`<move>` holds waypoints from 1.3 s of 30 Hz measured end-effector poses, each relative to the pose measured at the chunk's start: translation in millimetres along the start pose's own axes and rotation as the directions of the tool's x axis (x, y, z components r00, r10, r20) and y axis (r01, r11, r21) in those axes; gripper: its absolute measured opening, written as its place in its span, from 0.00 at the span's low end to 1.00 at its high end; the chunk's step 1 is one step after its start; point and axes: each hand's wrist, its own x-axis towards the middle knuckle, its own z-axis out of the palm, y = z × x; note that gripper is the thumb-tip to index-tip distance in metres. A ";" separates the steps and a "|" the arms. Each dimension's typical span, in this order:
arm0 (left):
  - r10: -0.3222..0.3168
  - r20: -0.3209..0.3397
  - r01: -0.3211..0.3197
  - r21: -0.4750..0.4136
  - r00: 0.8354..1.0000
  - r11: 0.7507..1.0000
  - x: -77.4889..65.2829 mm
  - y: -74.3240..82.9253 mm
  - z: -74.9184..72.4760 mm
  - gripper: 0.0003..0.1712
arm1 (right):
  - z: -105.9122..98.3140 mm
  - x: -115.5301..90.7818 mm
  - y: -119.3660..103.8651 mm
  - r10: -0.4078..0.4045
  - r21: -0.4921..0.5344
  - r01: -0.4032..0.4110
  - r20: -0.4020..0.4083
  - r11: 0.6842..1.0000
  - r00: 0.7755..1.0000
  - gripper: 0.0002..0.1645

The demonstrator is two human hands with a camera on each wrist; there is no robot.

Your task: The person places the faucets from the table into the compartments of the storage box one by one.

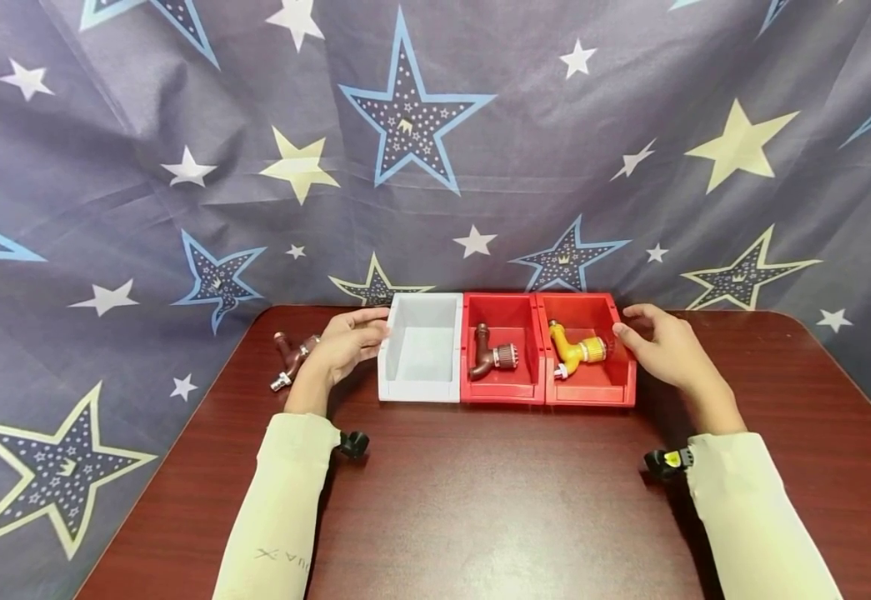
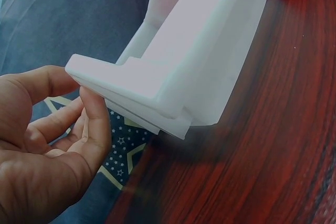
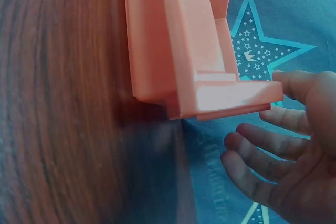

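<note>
Three open-fronted bins stand side by side at the back of the table. My left hand (image 1: 345, 343) is at the left side of the white bin (image 1: 422, 392), and in the left wrist view its fingertips meet the bin's edge. At the row's other end, my right hand (image 1: 668, 346) has thumb and fingertips right at the side edge of the right red bin (image 1: 593, 393). A brown plastic tap (image 1: 483, 358) lies in the middle red bin (image 1: 503, 392). The right red bin holds a yellow tap (image 1: 572, 350). Nothing lies in the white bin.
Left of my left hand, another brown tap (image 1: 290, 357) with a metal end lies on the wooden table (image 1: 495, 500), partly covered by that hand. Right behind the bins hangs a star-patterned cloth (image 1: 435, 217). Dark wrist mounts sit on both sleeves.
</note>
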 end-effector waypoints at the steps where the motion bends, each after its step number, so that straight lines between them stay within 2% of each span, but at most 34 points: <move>1: -0.001 0.000 0.001 -0.002 1.000 1.000 0.0 -0.1 -0.1 0.32 | 0.7 0.1 0.1 0.021 0.009 -0.021 0.003 1.000 1.000 0.28; 4: -0.001 0.000 0.001 -0.001 1.000 1.000 -0.8 0.8 0.7 0.31 | 1.7 0.6 -0.1 0.096 0.094 -0.099 0.034 0.991 0.995 0.29; 7: 0.003 0.000 -0.003 0.001 1.000 1.000 -1.2 2.0 1.4 0.31 | 2.6 2.0 0.5 0.180 0.246 -0.203 0.110 0.948 0.977 0.32; 10: 0.007 -0.001 -0.007 0.006 1.000 1.000 -1.3 2.7 1.6 0.31 | 2.8 3.1 1.7 0.245 0.387 -0.302 0.190 0.871 0.951 0.35; 13: 0.008 -0.001 -0.008 0.010 1.000 1.000 -1.2 2.8 1.4 0.31 | 1.8 3.2 3.3 0.278 0.494 -0.365 0.243 0.789 0.929 0.35; 18: 0.006 -0.001 -0.006 0.015 1.000 1.000 -1.1 2.3 1.0 0.31 | -1.7 2.2 6.7 0.279 0.661 -0.414 0.305 0.626 0.910 0.29; 21: 0.008 -0.002 -0.008 0.015 1.000 1.000 -1.4 2.1 0.7 0.31 | -2.1 1.7 7.1 0.269 0.716 -0.424 0.328 0.555 0.906 0.23; 22: 0.009 -0.001 -0.009 0.014 1.000 1.000 -1.6 2.0 0.5 0.31 | -1.7 1.5 7.3 0.267 0.725 -0.427 0.333 0.541 0.904 0.23; 26: 0.009 -0.001 -0.009 0.019 1.000 1.000 -2.3 2.0 0.2 0.31 | 1.1 0.3 7.4 0.269 0.718 -0.436 0.343 0.543 0.900 0.28; 31: -0.001 -0.009 0.001 0.051 1.000 0.999 -3.8 2.5 0.2 0.31 | 3.3 -0.9 9.3 0.257 0.698 -0.427 0.341 0.575 0.904 0.32; 35: -0.005 -0.020 0.007 0.104 1.000 0.995 -2.6 2.6 -1.1 0.30 | 3.0 0.1 10.3 0.254 0.706 -0.425 0.341 0.567 0.905 0.32; 39: 0.017 -0.023 -0.013 0.161 1.000 0.987 -0.8 2.5 -3.6 0.27 | 1.8 1.1 11.1 0.253 0.717 -0.422 0.337 0.555 0.907 0.32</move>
